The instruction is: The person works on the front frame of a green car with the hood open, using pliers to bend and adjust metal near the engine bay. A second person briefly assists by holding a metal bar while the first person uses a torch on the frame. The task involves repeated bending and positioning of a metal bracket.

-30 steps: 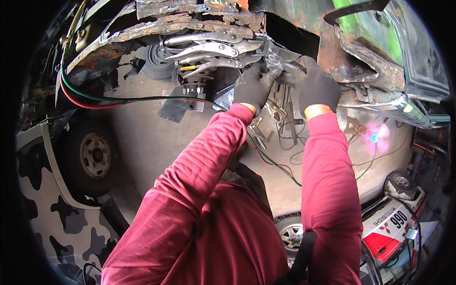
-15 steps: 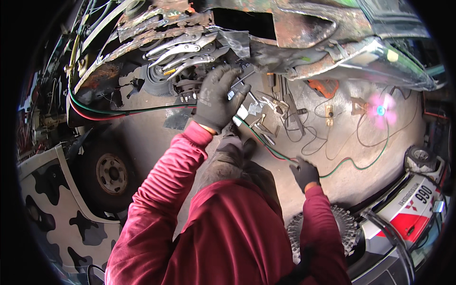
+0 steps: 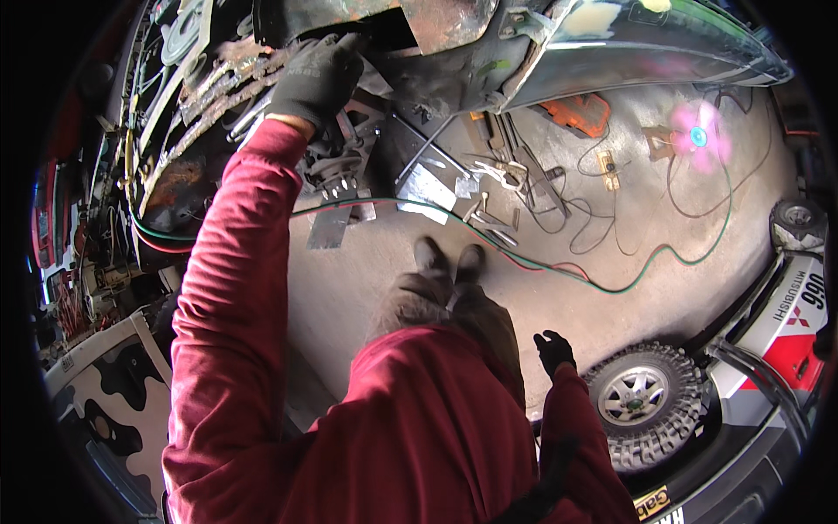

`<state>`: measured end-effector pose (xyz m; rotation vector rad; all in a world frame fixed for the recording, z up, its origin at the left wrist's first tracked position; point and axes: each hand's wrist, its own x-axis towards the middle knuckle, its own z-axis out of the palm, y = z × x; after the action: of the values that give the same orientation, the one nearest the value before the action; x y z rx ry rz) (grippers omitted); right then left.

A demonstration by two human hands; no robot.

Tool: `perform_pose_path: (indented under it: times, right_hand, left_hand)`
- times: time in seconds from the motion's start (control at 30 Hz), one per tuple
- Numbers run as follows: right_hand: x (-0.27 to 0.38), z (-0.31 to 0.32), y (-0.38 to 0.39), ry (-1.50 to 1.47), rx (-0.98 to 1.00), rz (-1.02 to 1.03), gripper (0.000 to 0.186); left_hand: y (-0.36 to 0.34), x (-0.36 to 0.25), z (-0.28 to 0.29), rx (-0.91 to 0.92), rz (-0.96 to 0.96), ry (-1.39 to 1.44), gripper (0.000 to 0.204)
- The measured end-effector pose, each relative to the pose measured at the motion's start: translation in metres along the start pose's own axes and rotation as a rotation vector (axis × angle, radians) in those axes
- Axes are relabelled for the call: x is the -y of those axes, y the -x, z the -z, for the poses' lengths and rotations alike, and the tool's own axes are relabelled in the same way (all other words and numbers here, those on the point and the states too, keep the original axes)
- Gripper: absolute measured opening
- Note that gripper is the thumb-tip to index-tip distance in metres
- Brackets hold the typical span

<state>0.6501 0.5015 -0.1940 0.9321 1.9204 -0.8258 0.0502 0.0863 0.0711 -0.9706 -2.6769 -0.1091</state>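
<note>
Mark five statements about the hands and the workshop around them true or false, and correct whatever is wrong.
1. The left hand is up at the rusty car body. True.

2. The right hand is gripping the green hose. False: it is apart from the hose, with nothing visible in its grasp.

3. The wheel with the knobby tyre is nearer the right hand than the left in the picture. True.

4. The pink fan is at the left side of the picture. False: it is at the right side.

5. The orange object is beside the person's boots. False: it lies well beyond them, close to the car body's lower edge in the picture.
</note>
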Motion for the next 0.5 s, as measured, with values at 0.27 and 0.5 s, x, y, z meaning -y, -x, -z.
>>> perform_pose_path:
  times: [0.27, 0.5]
  right_hand:
    - [0.1, -0.014, -0.122, -0.359, -0.008, 0.199, 0.062]
    - [0.12, -0.02, -0.318, -0.067, -0.105, 0.284, 0.051]
  left_hand:
    - [0.008, -0.002, 0.006, -0.065, 0.021, 0.203, 0.059]
    - [0.012, -0.001, 0.0, -0.126, -0.03, 0.102, 0.056]
